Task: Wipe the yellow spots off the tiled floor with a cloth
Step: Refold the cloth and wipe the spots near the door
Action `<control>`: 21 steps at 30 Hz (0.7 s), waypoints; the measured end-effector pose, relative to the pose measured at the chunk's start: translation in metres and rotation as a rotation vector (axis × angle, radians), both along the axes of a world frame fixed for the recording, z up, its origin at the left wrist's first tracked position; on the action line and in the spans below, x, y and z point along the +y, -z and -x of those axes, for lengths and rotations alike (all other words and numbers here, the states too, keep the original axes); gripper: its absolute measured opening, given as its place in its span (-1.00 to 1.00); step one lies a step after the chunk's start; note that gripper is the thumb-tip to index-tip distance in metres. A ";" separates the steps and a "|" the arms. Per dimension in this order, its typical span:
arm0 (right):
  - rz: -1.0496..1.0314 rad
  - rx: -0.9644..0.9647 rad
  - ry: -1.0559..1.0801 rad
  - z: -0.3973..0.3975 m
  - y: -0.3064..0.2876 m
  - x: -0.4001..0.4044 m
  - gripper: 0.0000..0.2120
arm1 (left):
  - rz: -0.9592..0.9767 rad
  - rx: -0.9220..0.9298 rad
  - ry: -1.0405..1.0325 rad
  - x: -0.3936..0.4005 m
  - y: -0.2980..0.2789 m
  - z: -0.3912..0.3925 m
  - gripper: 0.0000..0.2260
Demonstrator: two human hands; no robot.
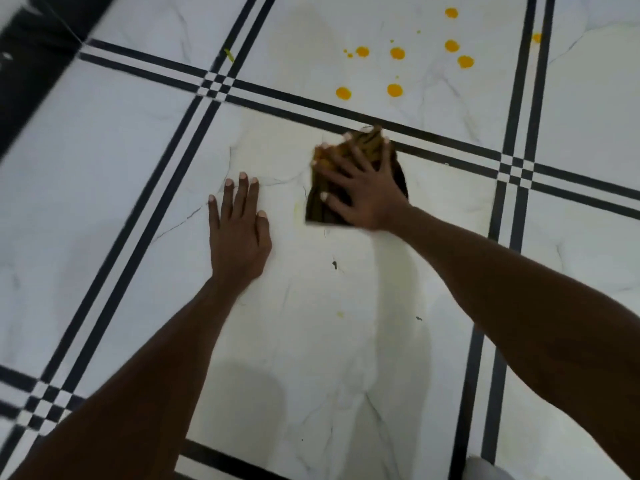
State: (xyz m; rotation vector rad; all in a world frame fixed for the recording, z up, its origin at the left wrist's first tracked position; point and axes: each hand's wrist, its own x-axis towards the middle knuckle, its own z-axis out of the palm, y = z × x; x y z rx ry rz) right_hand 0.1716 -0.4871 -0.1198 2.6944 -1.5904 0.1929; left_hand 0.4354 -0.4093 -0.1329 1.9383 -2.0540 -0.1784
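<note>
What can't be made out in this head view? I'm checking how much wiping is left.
- Floor under the cloth: hidden by the cloth and the right hand, so any spots there can't be seen.
- Yellow spots: whether more lie past the top edge is cut off.
- Cloth folds: motion-blurred.
- Floor under the left hand: covered by the palm.

open floor (346,358) all around, nothing blocking
</note>
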 end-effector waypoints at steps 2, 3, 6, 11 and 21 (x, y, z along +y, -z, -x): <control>-0.079 -0.058 0.342 0.007 -0.008 -0.027 -0.41 | 0.013 -0.027 0.014 -0.001 0.001 -0.006 -0.47; -0.136 -0.085 0.372 -0.002 -0.012 -0.034 -0.41 | 0.035 -0.059 0.019 -0.003 0.001 -0.009 -0.48; -0.090 -0.007 -0.104 -0.034 -0.003 -0.011 -0.45 | 0.021 -0.080 -0.028 -0.008 0.003 -0.014 -0.47; -0.120 -0.126 0.235 -0.044 -0.015 -0.027 -0.42 | -0.012 -0.059 -0.033 -0.008 0.005 -0.012 -0.47; -0.157 -0.155 0.491 -0.033 -0.020 0.192 -0.43 | -0.011 -0.052 -0.041 -0.007 0.004 -0.012 -0.49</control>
